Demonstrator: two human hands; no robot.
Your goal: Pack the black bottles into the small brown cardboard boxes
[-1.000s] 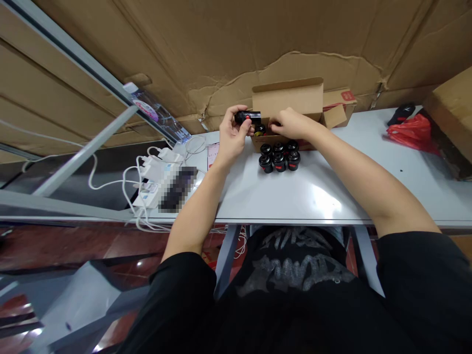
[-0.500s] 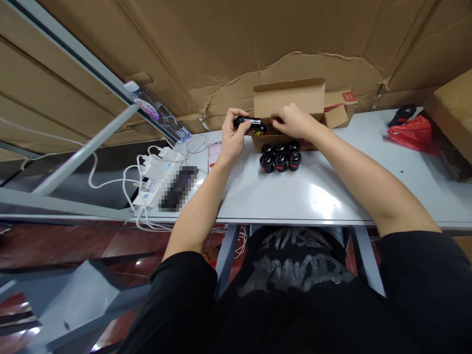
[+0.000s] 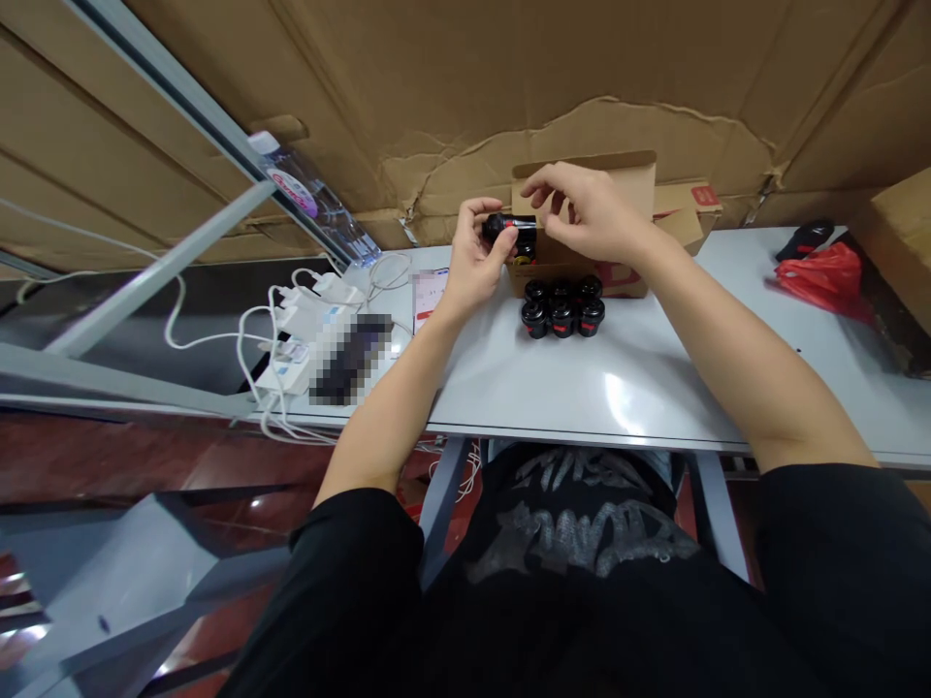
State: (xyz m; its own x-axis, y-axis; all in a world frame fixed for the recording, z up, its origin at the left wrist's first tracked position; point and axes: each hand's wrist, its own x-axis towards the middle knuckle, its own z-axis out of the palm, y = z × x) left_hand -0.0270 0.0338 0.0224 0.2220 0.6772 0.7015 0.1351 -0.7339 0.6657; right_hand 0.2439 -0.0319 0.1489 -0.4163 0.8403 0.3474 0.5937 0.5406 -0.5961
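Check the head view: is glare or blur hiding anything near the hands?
In the head view, the left hand, its black cylinder and the right hand look fairly sharp. A glare patch lies on the white tabletop, clear of the standing black cylinders. A pixelated patch hides a dark object left of the hands.

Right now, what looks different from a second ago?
The right hand has lifted up from the open cardboard box, and its fingers are now spread apart above it. The left hand still grips the black cylinder with a red mark. The six black cylinders in front of the box stayed in their two rows.
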